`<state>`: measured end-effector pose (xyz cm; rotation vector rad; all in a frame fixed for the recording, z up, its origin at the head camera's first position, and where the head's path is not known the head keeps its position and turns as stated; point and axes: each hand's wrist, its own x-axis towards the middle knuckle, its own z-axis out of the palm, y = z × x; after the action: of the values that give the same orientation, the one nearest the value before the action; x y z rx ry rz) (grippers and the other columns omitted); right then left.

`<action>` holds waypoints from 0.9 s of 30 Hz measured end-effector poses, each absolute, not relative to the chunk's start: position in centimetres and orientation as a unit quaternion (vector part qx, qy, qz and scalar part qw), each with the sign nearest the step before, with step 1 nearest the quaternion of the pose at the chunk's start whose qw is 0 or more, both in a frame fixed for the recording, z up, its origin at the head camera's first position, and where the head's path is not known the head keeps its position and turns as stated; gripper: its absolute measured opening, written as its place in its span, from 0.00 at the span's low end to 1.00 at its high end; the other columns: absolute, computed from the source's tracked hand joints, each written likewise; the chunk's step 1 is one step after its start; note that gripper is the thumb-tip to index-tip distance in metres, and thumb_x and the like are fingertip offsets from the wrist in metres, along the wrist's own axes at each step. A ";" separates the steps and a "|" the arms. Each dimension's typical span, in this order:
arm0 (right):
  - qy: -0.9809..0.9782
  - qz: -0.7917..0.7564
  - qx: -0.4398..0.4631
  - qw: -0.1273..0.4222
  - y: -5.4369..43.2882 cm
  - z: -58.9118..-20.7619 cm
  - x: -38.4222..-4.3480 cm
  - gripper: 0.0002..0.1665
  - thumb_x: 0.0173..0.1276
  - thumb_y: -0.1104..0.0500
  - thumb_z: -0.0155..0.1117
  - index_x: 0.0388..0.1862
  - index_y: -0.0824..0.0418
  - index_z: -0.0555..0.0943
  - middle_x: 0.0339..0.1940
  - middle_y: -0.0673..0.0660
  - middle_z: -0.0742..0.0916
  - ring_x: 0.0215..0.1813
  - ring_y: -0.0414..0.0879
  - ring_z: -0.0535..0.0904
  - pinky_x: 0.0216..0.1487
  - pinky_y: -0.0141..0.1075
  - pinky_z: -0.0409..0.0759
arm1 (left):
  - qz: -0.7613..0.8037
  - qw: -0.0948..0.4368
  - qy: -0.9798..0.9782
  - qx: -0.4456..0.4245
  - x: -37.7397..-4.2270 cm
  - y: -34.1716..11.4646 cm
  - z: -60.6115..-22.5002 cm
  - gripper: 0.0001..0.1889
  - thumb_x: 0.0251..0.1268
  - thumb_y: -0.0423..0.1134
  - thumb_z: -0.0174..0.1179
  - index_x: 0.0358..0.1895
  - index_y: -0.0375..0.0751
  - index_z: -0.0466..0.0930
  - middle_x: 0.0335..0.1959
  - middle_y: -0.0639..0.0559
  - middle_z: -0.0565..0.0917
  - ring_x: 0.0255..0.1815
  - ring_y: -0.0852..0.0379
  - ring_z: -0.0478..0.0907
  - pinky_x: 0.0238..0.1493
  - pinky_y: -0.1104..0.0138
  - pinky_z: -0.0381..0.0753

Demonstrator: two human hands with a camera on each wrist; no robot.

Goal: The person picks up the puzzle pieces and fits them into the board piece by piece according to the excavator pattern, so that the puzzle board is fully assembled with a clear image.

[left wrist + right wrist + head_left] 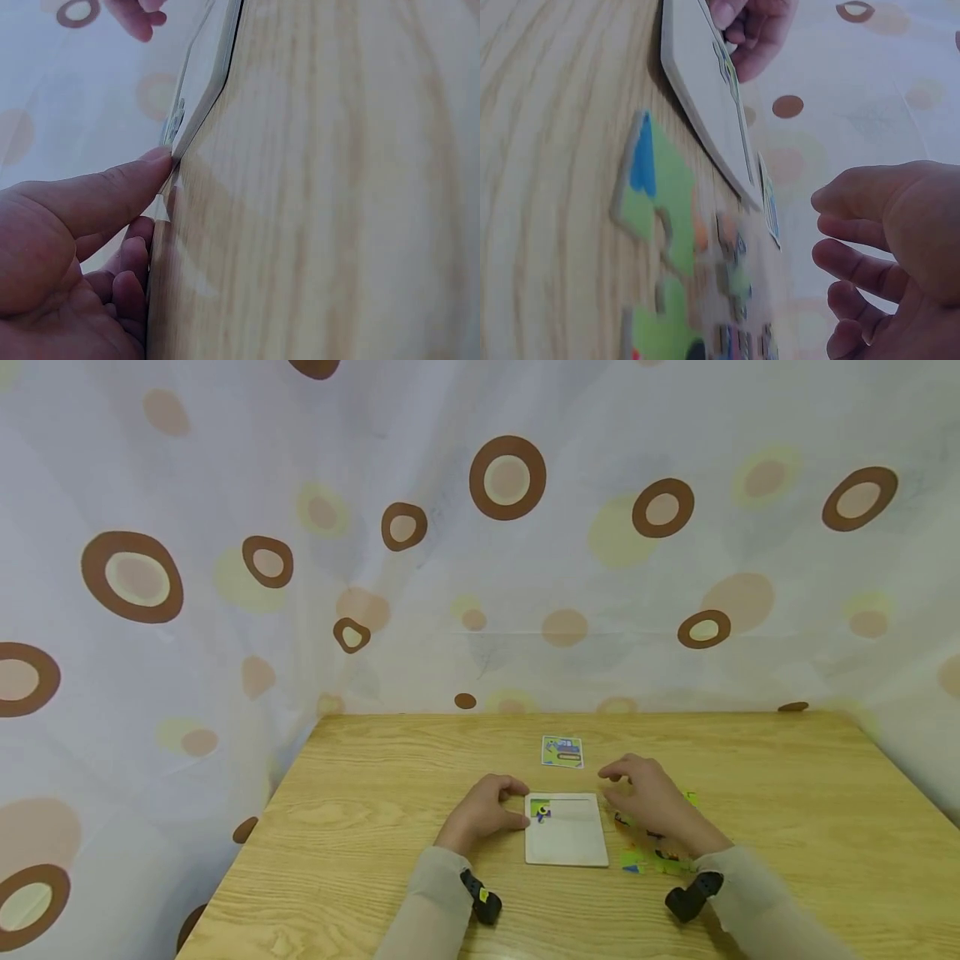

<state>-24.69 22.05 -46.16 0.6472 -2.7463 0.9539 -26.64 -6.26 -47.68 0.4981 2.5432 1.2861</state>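
Observation:
A square white puzzle tray (566,843) lies on the table with one green puzzle piece (540,808) in its upper left corner. My left hand (483,810) rests at the tray's left side; its extended thumb (127,184) touches the edge and the forefinger reaches the corner. To the right, my right hand (652,802) hovers with relaxed fingers and nothing between them. Beneath and beside it lie several loose puzzle pieces (656,195), partly hidden by that hand in the head view.
A small picture card (562,752) showing a blue vehicle lies beyond the tray. The wooden table (360,843) meets a dotted curtain (420,660) at its far edge. Each forearm wears a black wrist camera (480,897).

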 end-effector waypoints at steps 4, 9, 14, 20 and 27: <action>-0.921 0.320 0.208 0.073 23.4 -46.0 -24.7 0.15 0.67 0.66 0.66 0.52 0.68 0.83 0.44 0.60 0.83 0.46 0.57 0.79 0.43 0.50 0.79 | 0.434 0.127 0.875 0.170 -26.8 -6.3 -47.7 0.20 0.56 0.33 0.73 0.54 0.42 0.83 0.53 0.49 0.78 0.54 0.49 0.72 0.58 0.55 0.72; -0.930 0.309 0.192 0.061 24.6 -45.9 -24.6 0.15 0.68 0.65 0.65 0.53 0.68 0.82 0.45 0.60 0.83 0.47 0.58 0.78 0.42 0.50 0.79 | 0.433 0.127 0.875 0.173 -26.8 -6.4 -47.6 0.20 0.56 0.33 0.73 0.53 0.42 0.83 0.52 0.50 0.78 0.53 0.50 0.72 0.57 0.55 0.72; -0.934 0.298 0.189 0.062 25.6 -45.8 -24.5 0.16 0.67 0.66 0.66 0.52 0.69 0.83 0.43 0.61 0.83 0.46 0.58 0.79 0.42 0.51 0.80 | 0.440 0.128 0.872 0.172 -26.8 -6.3 -47.7 0.19 0.56 0.33 0.73 0.52 0.42 0.83 0.52 0.49 0.78 0.54 0.49 0.72 0.58 0.54 0.72; -0.937 0.298 0.177 0.036 27.0 -46.2 -24.4 0.18 0.65 0.65 0.68 0.54 0.70 0.81 0.44 0.61 0.83 0.44 0.56 0.79 0.37 0.45 0.79 | 0.437 0.123 0.874 0.174 -26.9 -6.3 -47.9 0.19 0.55 0.33 0.74 0.52 0.42 0.83 0.52 0.49 0.78 0.54 0.48 0.72 0.58 0.54 0.72; -0.938 0.298 0.174 0.027 28.4 -46.7 -24.6 0.20 0.66 0.64 0.67 0.55 0.70 0.81 0.45 0.60 0.83 0.45 0.55 0.78 0.40 0.47 0.78 | 0.438 0.127 0.874 0.170 -26.8 -6.3 -47.9 0.20 0.56 0.33 0.73 0.53 0.44 0.83 0.53 0.50 0.78 0.54 0.50 0.72 0.58 0.55 0.72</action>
<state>-24.55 28.41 -46.68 0.5367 -2.8981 0.9211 -26.82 -6.32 -47.89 0.4932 2.5418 1.2748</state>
